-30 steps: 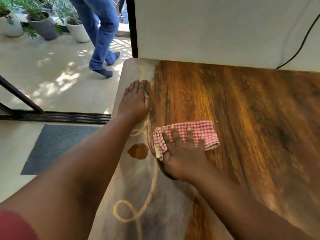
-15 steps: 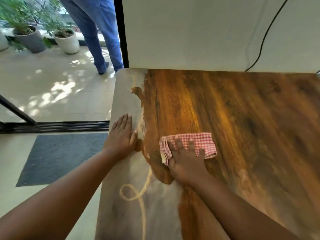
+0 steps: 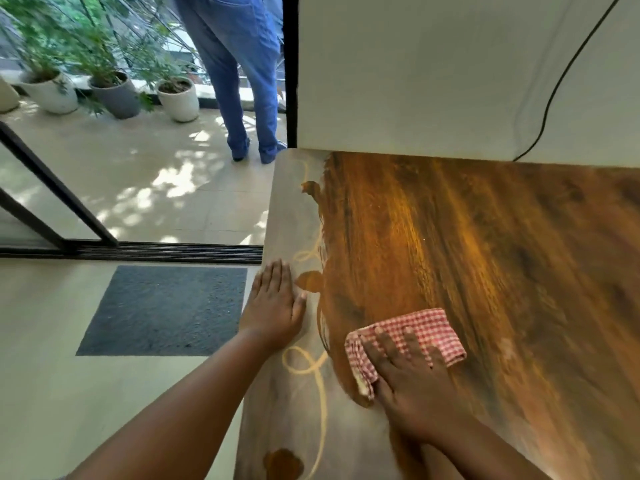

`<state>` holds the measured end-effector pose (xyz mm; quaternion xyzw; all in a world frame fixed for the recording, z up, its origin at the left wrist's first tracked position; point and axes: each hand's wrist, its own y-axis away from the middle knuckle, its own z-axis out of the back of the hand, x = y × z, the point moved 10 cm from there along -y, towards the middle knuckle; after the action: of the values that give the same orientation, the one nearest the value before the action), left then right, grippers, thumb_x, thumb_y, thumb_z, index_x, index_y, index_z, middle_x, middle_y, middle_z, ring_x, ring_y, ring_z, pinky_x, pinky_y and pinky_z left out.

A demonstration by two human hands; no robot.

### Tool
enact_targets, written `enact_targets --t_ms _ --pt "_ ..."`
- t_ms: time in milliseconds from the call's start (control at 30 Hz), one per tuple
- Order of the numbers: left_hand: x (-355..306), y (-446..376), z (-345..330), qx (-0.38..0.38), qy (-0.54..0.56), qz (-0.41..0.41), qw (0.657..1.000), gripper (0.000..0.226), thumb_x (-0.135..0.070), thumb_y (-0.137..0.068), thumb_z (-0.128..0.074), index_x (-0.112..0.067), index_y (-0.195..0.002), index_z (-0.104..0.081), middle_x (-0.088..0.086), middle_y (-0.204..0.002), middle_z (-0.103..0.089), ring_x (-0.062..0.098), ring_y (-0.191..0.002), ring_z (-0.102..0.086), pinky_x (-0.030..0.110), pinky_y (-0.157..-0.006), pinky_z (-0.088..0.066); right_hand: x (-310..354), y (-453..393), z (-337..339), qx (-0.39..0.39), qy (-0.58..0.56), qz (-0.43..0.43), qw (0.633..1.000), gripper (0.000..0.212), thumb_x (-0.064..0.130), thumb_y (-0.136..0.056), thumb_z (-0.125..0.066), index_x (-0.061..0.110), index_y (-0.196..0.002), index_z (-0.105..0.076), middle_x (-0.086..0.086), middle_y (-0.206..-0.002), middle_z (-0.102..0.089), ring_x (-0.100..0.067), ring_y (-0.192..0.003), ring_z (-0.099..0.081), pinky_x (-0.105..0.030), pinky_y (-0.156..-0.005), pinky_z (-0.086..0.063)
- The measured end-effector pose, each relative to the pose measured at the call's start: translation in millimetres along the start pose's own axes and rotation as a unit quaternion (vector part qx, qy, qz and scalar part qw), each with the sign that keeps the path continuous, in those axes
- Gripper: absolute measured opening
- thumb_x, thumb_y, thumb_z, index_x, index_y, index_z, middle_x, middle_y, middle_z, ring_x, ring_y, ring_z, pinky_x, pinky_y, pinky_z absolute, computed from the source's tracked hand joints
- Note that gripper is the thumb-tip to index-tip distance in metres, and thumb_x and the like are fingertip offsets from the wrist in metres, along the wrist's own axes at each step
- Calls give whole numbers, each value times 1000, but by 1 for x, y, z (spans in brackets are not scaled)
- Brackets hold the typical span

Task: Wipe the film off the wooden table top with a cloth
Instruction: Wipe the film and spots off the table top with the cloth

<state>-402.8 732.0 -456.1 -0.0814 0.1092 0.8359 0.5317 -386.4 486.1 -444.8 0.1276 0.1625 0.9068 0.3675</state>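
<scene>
Nearest the person, at the near left corner of the table (image 3: pixel 519 271), the grey film (image 3: pixel 294 417) lies thick, broken only by a bare brown blot and a pale looping trail. Just beyond it the right hand (image 3: pixel 408 386) lies flat on the red checked cloth (image 3: pixel 415 336), its fingers (image 3: pixel 391 344) straight and a little spread, pressing the folded cloth down onto the wood without curling round it. The cloth sits right where the cleaned wood meets the film, near the left edge.

A little farther along that edge the left hand (image 3: pixel 273 306) rests palm down on the filmed strip, fingers straight and close together, holding nothing; it looks to be bracing the body.

Beyond the hands the film runs on as a narrow band along the left edge up to the far left corner, while the wood to its right shows clean and glossy all the way to the white wall (image 3: pixel 433 74).

To do this stroke well, I would judge the cloth should go leftward across the boundary with even pressure under the whole palm, overlapping the last pass, and be turned to a fresh face if it starts to smear. The bracing hand will have to lift off the strip so the film beneath it can be reached.

Out past the table's left edge a dark doormat (image 3: pixel 162 310) lies on the floor, then the doorway, where another person in blue jeans (image 3: pixel 242 71) stands beside potted plants (image 3: pixel 104 84).
</scene>
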Motion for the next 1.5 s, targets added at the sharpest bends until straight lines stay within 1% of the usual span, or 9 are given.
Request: enact_targets --t_ms 100,333,567,767,933,1000,1133,1400,1500 --pt "7 18 -9 17 -16 21 1000 74 -56 -96 -8 -8 -148 14 11 -158 17 16 -140 25 32 -112 19 4 -21 -3 -4 -31 -43 999 56 57 -94 -8 51 -141 21 10 -156 20 -31 -142 22 -63 -108 11" --pt "3 39 -7 20 -41 48 998 70 -51 -98 -10 -9 -150 11 10 -159 15 20 -145 19 33 -113 18 48 41 -24 -40 2 65 997 56 56 -88 -2 55 -136 26 17 -152 20 -29 -144 18 -59 -104 18" --pt "0 39 -1 4 -15 47 999 64 -44 -101 -14 -10 -152 4 9 -160 10 18 -146 14 32 -115 14 -19 47 -26 -30 -8 -32 999 51 58 -92 -2 59 -130 30 16 -154 22 -26 -143 20 -61 -107 13" --pt "1 34 3 1 2 52 999 62 -41 -102 -19 -9 -152 0 8 -160 6 18 -147 10 32 -115 10 55 23 -16 -47 -8 20 999 60 55 -88 -4 47 -145 12 7 -159 8 -35 -144 11 -66 -104 10" --pt "3 35 0 -2 7 52 999 62 -41 -102 -18 -9 -152 0 7 -161 5 17 -147 10 32 -116 8 67 94 -30 -45 28 107 993 57 48 -88 -32 43 -145 -30 6 -148 -39 -39 -134 -38 -68 -97 -31" --pt "3 34 2 -6 10 51 999 62 -41 -102 -18 -9 -152 0 7 -161 4 17 -147 9 33 -116 8 45 103 -35 -24 19 88 996 56 49 -89 -29 48 -145 -22 10 -151 -31 -37 -136 -34 -66 -100 -30" --pt "4 36 3 -14 -20 62 998 62 -42 -101 -16 -8 -152 -3 9 -161 0 20 -147 6 36 -117 7 29 83 -44 -25 30 20 999 56 56 -87 0 54 -133 32 14 -154 22 -30 -144 15 -62 -108 6" --pt "0 49 11 -48 -88 86 991 64 -43 -99 -11 -5 -151 -13 12 -159 -14 26 -148 -1 43 -118 2 116 95 -53 -47 2 106 993 58 54 -87 2 47 -142 19 8 -156 13 -34 -143 18 -64 -104 19" --pt "-1 56 8 -29 -75 96 992 64 -44 -100 -9 -6 -151 -10 12 -160 -9 27 -147 3 43 -117 5 88 124 -57 -59 22 103 993 56 52 -92 -15 48 -147 -2 9 -157 -13 -37 -144 -11 -66 -107 -5"
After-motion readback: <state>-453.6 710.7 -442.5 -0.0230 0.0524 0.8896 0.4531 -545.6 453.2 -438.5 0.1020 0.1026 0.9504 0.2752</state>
